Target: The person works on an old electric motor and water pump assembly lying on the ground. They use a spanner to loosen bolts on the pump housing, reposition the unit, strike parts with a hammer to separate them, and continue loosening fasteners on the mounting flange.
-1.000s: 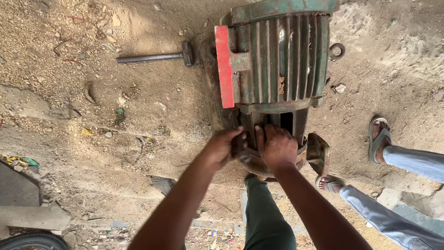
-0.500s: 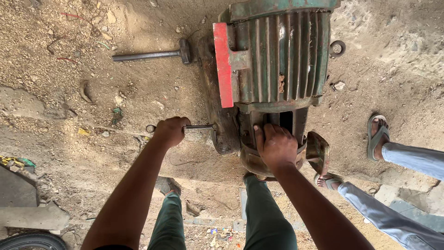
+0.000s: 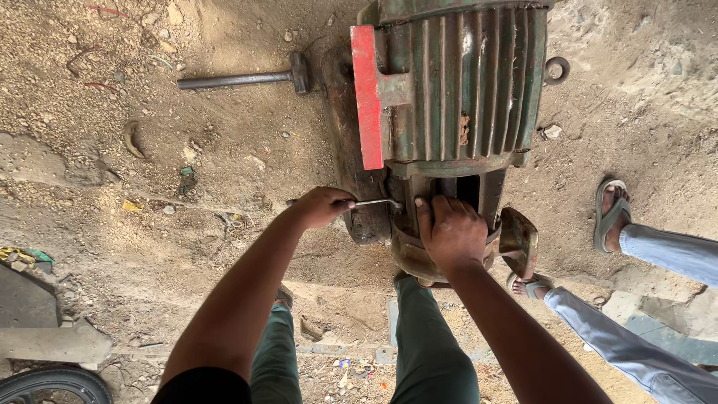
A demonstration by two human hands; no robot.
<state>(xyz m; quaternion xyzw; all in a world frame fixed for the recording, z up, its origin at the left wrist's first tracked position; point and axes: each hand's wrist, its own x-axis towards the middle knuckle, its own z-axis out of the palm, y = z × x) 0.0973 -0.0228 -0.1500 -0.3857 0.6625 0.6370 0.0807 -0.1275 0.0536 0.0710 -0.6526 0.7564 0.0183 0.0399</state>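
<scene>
Gripping one thin metal wrench in a closed left hand, its far end reaching the near end of the one green ribbed electric motor. Pressing the right hand flat, fingers spread narrowly, on that motor's rounded end housing, holding nothing. Lying on bare dirt, the motor, with one red plate along its left side and its top running out of frame. Hiding the wrench head behind the housing edge; hard to tell what it is biting. Resting apart, upper left, one long-handled hammer on the ground. Standing at the right, another person's two sandalled feet and blue trouser legs, cut off by the edge. Showing just one tyre arc at the bottom left corner. Spreading all round: sandy, stony ground with scattered litter, outdoors.
</scene>
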